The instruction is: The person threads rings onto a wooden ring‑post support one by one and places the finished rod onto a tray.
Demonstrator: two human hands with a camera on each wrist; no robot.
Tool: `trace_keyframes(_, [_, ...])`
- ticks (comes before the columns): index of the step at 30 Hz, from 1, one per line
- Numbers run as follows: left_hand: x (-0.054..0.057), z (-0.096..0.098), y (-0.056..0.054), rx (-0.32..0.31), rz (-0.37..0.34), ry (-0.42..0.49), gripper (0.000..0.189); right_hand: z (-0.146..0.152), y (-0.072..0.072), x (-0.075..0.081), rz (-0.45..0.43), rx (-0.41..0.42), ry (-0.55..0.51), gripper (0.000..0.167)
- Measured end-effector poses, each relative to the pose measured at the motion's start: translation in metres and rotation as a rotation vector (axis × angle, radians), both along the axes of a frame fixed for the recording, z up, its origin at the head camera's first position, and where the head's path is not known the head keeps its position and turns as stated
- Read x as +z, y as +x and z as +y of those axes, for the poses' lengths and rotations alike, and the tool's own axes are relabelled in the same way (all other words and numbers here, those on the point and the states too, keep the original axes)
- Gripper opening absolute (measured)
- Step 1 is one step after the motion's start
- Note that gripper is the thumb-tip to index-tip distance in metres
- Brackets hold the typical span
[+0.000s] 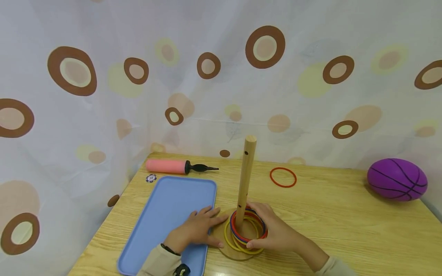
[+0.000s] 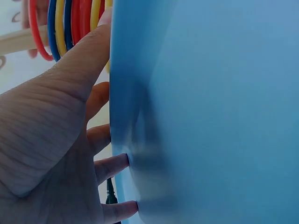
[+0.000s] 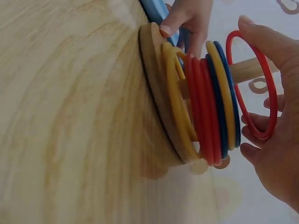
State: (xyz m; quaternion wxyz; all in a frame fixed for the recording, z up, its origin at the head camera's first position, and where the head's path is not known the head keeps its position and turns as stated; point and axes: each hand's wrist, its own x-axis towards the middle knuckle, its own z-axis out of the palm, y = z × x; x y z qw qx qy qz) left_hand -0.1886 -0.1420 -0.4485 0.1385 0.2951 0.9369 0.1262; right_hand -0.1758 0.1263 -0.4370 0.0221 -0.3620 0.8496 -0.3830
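Note:
A wooden peg [image 1: 246, 172] stands upright on a round wooden base [image 1: 219, 229]. Stacked around its foot are several yellow, red and blue rings [image 3: 205, 107]. My right hand [image 1: 277, 232] holds a red ring [image 3: 272, 98] between thumb and fingers. That ring encircles the peg just above the stack, apart from it in the right wrist view. On the other side, my left hand [image 1: 198, 228] lies with fingers spread over the edge of the blue tray [image 1: 172, 207], its thumb and index fingertip at the base's rim.
Another red ring [image 1: 283, 177] lies flat behind the peg. A pink hand pump [image 1: 167, 166] with a black nozzle and a poker chip [image 1: 150, 178] lie at the back left. A purple ball [image 1: 397, 179] sits at the far right. A patterned curtain [image 1: 221, 96] hangs behind the table.

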Motion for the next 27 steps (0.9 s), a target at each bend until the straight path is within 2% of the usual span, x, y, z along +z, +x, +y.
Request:
trace_keyframes(5, [0.003, 0.001, 0.002, 0.004, -0.006, -0.002, 0.080, -0.001, -0.001, -0.011, 0.023, 0.001, 0.020, 0.098])
trace_keyframes(10, [0.003, 0.001, 0.002, 0.006, -0.004, -0.001, 0.081, -0.002, -0.001, -0.015, 0.031, 0.004, 0.009, 0.101])
trace_keyframes(20, [0.001, 0.000, 0.001, 0.005, -0.011, 0.004, 0.081, 0.005, -0.002, -0.009, -0.060, -0.008, -0.006, 0.102])
trace_keyframes(27, [0.002, 0.000, 0.001, -0.005, -0.024, 0.018, 0.081, 0.021, -0.012, -0.006, -0.063, -0.052, -0.033, 0.088])
